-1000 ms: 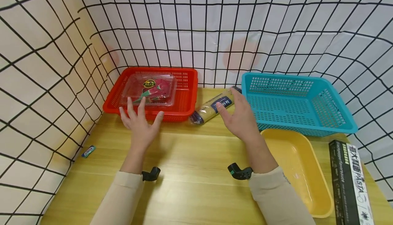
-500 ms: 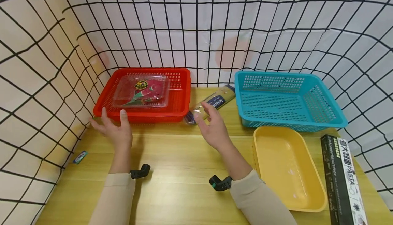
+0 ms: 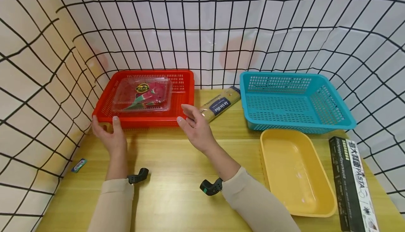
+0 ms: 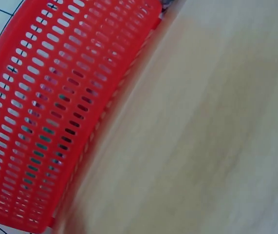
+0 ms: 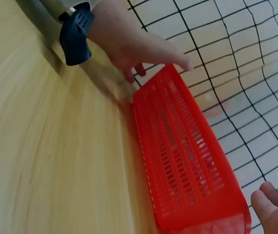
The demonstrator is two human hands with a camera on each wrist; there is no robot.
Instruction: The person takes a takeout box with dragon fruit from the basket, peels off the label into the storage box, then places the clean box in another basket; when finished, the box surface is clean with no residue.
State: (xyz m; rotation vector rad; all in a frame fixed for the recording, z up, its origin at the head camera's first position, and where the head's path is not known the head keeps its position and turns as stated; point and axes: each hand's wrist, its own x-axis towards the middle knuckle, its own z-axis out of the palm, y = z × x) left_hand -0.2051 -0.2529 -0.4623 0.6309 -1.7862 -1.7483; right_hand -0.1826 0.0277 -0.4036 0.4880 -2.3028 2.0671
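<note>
A red plastic basket (image 3: 148,122) stands at the back left, holding a clear lidded plastic box (image 3: 143,93) with a watermelon-patterned label. At the basket's front left corner is my left hand (image 3: 113,140), its thumb and fingers spread apart; in the right wrist view this hand (image 5: 134,46) reaches the basket's end, and whether it presses there I cannot tell. My right hand (image 3: 199,131) hovers by the front right corner, fingers extended and holding nothing. The left wrist view shows the basket's slotted side (image 4: 56,102) but not the fingers.
A bag of spaghetti (image 3: 219,104) lies between the red basket and a blue basket (image 3: 297,128). In front of the latter are a yellow tray (image 3: 294,168) and a black pasta box (image 3: 351,182). A small packet (image 3: 79,165) lies at left. Black wire mesh (image 3: 209,28) surrounds the table.
Both hands have shifted left in the head view. The right hand has come from above the spaghetti bag to the red basket's right corner, the left to its left corner. The view has turned slightly rightward.
</note>
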